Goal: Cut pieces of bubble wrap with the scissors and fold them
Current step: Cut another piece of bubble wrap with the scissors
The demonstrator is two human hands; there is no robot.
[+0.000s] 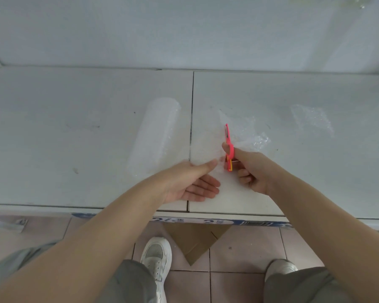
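Two grips: right hand (253, 171) curled round pink scissors (228, 145); left hand (193, 182), just beside, pinches the bubble wrap sheet (206, 147). Blue label (206, 221) beneath them is unreadable.

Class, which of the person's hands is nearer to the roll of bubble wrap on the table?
Left. The left hand, pinching the sheet, is just right of the near end of the roll; the right hand, gripping the scissors, is farther right.

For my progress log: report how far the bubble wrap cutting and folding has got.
Done: one cut piece lies on the table, right side. In hand: the right hand holds the scissors in the sheet, which the left hand pinches. Left: finishing this cut, folding; the roll holds more.
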